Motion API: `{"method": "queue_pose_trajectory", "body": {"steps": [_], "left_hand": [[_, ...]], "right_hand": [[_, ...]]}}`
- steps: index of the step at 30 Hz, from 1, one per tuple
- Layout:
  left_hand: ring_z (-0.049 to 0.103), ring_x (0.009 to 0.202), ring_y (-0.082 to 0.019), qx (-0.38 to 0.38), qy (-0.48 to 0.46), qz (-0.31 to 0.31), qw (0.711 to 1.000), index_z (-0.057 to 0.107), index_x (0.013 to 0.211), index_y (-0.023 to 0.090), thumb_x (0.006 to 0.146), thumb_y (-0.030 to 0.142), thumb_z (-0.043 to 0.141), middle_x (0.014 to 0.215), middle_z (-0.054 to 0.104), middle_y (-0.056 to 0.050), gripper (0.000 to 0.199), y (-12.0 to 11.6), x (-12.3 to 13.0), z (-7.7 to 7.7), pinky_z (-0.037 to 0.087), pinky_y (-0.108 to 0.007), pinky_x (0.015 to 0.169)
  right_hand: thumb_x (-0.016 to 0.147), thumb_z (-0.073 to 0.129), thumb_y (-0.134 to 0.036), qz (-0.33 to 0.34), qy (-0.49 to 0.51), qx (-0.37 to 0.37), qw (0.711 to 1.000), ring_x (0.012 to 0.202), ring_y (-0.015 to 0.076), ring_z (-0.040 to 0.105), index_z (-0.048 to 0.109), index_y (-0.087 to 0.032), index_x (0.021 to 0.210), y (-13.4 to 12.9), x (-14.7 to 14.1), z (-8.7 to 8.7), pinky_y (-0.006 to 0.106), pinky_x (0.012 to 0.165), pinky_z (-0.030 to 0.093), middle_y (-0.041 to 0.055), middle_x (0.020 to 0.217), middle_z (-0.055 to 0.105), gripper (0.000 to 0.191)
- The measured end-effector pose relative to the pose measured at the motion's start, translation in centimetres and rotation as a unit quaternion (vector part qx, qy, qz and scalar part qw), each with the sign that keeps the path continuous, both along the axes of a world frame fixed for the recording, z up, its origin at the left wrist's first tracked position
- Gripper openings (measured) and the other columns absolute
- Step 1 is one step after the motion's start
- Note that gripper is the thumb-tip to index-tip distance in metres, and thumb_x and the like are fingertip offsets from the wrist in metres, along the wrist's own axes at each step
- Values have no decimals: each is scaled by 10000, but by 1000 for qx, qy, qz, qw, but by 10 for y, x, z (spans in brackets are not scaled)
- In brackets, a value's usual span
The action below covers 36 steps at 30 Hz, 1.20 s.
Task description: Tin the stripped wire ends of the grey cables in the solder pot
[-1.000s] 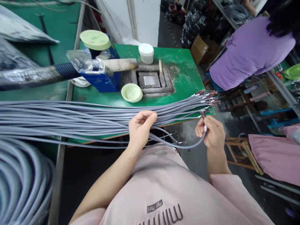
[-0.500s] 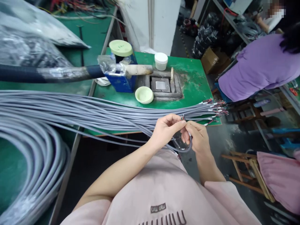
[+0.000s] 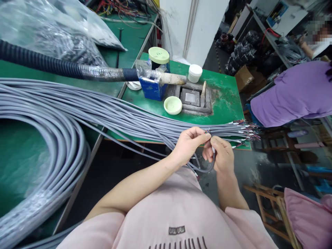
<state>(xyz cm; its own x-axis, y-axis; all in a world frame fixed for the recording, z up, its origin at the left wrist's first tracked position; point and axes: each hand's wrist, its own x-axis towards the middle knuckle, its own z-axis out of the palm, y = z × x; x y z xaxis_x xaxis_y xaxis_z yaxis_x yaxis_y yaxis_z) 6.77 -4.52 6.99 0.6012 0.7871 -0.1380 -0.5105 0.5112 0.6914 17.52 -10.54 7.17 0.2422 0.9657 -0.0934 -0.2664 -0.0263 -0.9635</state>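
Note:
My left hand (image 3: 191,142) pinches the thin coloured wires (image 3: 208,131) at the stripped end of one grey cable. Close beside it, my right hand (image 3: 222,152) is closed on the same cable (image 3: 213,159), just below the wires, at a white band. From there the cable bends down in a loop and back to the left under my hands. Behind them lies a bundle of grey cables (image 3: 145,119), whose stripped ends (image 3: 246,128) fan out at the table's right edge. The fingertips partly hide the wires.
On the green table (image 3: 223,100) stand a blue box (image 3: 153,90), a white tub (image 3: 195,73), a pale green dish (image 3: 173,105) and a square metal pot (image 3: 191,98) with a flat tool (image 3: 203,93). A black hose (image 3: 62,71) crosses from the left. A person in purple (image 3: 293,93) sits at right.
My view has shifted, so the table and its things appear farther right. Both hands keep their pinch on the cable end, with only slight finger movement.

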Motion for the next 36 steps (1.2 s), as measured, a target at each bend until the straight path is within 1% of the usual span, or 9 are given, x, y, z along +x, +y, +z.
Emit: {"method": "queue_pose_trajectory", "body": {"steps": [7, 12, 20, 23, 27, 29, 31, 34, 36], "left_hand": [[550, 430, -99, -28, 10, -3, 1000, 537, 647, 145, 698, 306, 773, 540, 577, 31, 290, 2, -1, -2, 436, -207, 382], [558, 400, -126, -33, -8, -33, 999, 547, 667, 146, 721, 333, 751, 530, 583, 24, 282, 3, -2, -2, 436, -231, 360], [549, 430, -112, -44, 2, -28, 999, 561, 664, 147, 697, 344, 768, 532, 576, 26, 287, 2, 0, -2, 434, -220, 397], [544, 491, -90, -12, 33, -2, 999, 602, 661, 141, 702, 339, 768, 562, 589, 20, 261, 4, 0, -8, 454, -215, 497], [556, 614, -93, 91, 120, 62, 987, 673, 691, 153, 745, 353, 736, 619, 622, 5, 216, 9, -9, -20, 461, -222, 650], [569, 657, -117, 185, 186, 63, 963, 693, 726, 168, 775, 361, 709, 688, 656, -15, 200, 12, -16, -25, 458, -248, 672], [582, 699, -144, 309, 254, 49, 915, 711, 773, 183, 806, 348, 678, 756, 685, -37, 172, 15, -22, -30, 457, -278, 695], [605, 773, -183, 481, 321, 1, 816, 723, 883, 196, 861, 322, 608, 827, 710, -60, 172, 17, -27, -38, 458, -326, 764], [608, 848, -211, 567, 362, -26, 739, 711, 979, 189, 889, 308, 565, 919, 719, -80, 209, 15, -25, -44, 448, -357, 807]], "right_hand": [[859, 581, -321, 9, 25, 5, 1000, 317, 66, 392, 650, -167, 678, 2, 0, -3, 221, 399, 389, -66, 401, 456, 248], [839, 599, -337, -3, 22, -2, 1000, 308, 62, 377, 635, -166, 651, 3, -2, -1, 221, 388, 380, -67, 393, 448, 257], [842, 597, -345, 4, 19, -7, 1000, 309, 64, 380, 630, -171, 660, 5, -1, -5, 224, 391, 383, -70, 396, 446, 254], [849, 592, -349, -9, 11, -7, 1000, 311, 67, 384, 627, -176, 666, 1, 3, 0, 227, 388, 383, -68, 404, 445, 255], [857, 594, -331, -101, 9, 31, 994, 307, 64, 390, 634, -186, 697, -24, 26, 18, 219, 376, 371, -71, 432, 442, 220], [870, 585, -329, -149, 13, 33, 988, 313, 67, 413, 643, -191, 738, -46, 44, 21, 222, 384, 388, -69, 455, 463, 199], [883, 572, -341, -182, 13, 1, 983, 336, 85, 472, 649, -197, 785, -72, 65, 10, 250, 421, 445, -60, 484, 509, 191], [871, 588, -405, -199, -24, -114, 973, 457, 156, 619, 665, -200, 827, -107, 92, -29, 331, 520, 541, -16, 560, 620, 223], [833, 647, -404, -159, -111, -187, 963, 475, 174, 643, 674, -194, 745, -123, 103, -61, 300, 461, 520, 25, 587, 672, 230]]}}
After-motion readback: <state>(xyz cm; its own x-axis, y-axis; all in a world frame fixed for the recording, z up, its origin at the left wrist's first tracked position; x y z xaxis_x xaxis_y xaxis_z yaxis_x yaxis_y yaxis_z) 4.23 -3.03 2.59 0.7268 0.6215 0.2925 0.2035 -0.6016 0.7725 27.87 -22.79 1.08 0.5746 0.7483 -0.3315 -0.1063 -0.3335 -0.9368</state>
